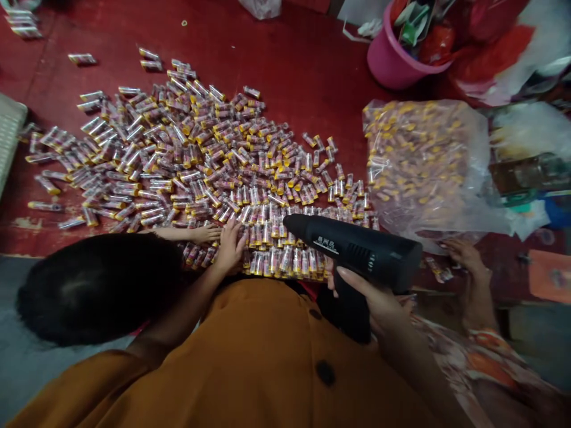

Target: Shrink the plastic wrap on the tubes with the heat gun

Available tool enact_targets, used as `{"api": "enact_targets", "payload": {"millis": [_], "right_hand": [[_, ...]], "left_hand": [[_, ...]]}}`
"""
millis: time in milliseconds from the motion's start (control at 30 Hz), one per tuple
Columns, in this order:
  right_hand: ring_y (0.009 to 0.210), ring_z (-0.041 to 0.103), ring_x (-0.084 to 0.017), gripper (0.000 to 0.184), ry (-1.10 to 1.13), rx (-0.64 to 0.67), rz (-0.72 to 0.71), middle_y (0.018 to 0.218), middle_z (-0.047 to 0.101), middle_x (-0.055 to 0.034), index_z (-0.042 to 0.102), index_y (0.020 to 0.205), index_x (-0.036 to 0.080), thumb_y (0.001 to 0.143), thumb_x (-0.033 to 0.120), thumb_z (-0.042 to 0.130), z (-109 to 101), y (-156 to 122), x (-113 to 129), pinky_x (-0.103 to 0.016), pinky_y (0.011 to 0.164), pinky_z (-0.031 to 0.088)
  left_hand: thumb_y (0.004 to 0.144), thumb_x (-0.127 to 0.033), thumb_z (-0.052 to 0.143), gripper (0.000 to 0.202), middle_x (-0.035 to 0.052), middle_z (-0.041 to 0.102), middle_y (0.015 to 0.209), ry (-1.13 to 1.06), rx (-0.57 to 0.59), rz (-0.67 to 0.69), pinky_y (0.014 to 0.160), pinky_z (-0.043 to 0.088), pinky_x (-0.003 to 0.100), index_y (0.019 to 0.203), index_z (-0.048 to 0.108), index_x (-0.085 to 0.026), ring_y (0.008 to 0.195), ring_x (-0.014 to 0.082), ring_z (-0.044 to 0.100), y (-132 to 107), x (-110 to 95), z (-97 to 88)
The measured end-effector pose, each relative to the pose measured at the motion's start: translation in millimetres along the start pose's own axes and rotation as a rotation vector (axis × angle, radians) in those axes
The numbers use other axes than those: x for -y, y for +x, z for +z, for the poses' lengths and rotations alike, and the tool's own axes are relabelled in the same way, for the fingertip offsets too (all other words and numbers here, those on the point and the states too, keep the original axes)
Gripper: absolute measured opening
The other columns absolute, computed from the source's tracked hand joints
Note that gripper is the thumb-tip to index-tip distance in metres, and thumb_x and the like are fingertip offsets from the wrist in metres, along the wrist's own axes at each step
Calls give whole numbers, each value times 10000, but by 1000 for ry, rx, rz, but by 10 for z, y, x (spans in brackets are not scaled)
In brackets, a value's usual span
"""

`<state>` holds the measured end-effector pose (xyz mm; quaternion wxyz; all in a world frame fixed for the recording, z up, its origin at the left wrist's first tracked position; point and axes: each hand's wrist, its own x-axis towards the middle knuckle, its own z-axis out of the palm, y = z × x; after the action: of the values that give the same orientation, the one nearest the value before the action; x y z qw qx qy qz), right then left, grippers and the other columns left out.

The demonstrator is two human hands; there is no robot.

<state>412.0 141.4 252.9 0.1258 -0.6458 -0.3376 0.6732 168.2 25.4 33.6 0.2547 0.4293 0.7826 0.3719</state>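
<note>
My right hand [368, 294] is wrapped around the handle of a black heat gun [357, 244]. Its nozzle points left, over rows of small clear-wrapped tubes [285, 261] with yellow ends. At the left end of those rows, my left hand [229, 246] lies with its fingers stretched out, touching the tubes. Behind the rows spreads a large loose pile of the same tubes [191, 142] on the red table [312, 53]. The heat gun's body hides part of the rows and some of my right fingers.
Another person's head [98, 288] and hand [205, 233] are close on my left. At the right, a co-worker's hand [468, 258] is by a clear plastic bag [419, 154] full of tubes. A pink bucket [388, 59] stands behind it. A tray edge [11, 131] shows at far left.
</note>
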Motion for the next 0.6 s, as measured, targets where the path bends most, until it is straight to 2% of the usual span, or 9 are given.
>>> {"api": "enact_targets", "payload": {"millis": [100,233,400,533,600], "right_hand": [[529,548,-136,488,-22,1,19,634,618,-38,694,772,166,524,560,841,-27,-107,-18,-236,470,458],[484,517,-131,468,-84,-30,10,670,619,-38,692,860,178,603,556,795,-14,-296,-28,-250,430,427],[566,555,-149,424,-144,-7,43,763,631,-61,696,895,180,668,534,755,-29,-489,-67,-267,506,461],[611,560,-164,437,-142,80,59,770,621,-63,692,903,168,667,530,763,-79,-520,-174,-280,549,468],[605,550,-157,458,-101,68,57,752,613,-45,680,922,179,667,551,758,-96,-486,-237,-273,546,461]], "left_hand": [[918,-465,411,497,188,394,1491,-4,54,4,1161,225,507,1307,494,-167,1429,292,297,10,16,85],[910,-518,403,576,217,334,1516,-1,46,-11,1161,205,519,1353,444,-151,1444,308,256,36,52,166],[884,-521,437,618,227,302,1522,-5,52,-36,1160,158,545,1381,391,-157,1465,324,178,46,47,235],[881,-509,433,585,208,302,1520,-27,35,-61,1160,140,548,1366,392,-182,1454,323,193,49,40,219],[883,-500,427,543,188,321,1505,-33,-17,-92,1162,135,553,1333,413,-196,1445,323,210,58,-15,153]]}}
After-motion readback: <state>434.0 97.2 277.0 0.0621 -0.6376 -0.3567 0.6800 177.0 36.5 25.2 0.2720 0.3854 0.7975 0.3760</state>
